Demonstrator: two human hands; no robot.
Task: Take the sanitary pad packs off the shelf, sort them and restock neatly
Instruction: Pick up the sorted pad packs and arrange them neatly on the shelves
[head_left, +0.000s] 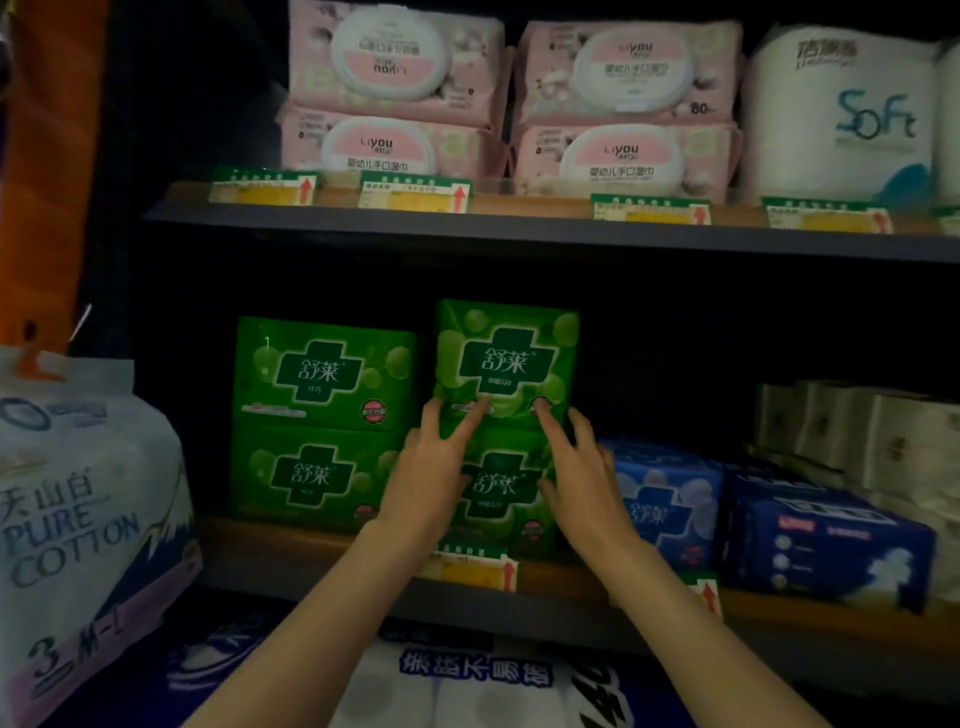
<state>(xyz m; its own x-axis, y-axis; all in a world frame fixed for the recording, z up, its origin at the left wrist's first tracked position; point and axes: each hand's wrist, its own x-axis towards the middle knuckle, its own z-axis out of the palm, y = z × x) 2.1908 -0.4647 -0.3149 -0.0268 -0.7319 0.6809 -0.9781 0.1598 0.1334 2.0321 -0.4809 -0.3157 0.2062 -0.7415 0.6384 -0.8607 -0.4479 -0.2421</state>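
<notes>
Our left hand and right hand, fingers straight and spread, press the top right green pad pack on the shelf.

two bare forearms show from the bottom edge up to the wrists, with no sleeve, watch, ring or glove on them. the left hand and the right hand are slim, with long fingers and short, plain nails.
</notes>
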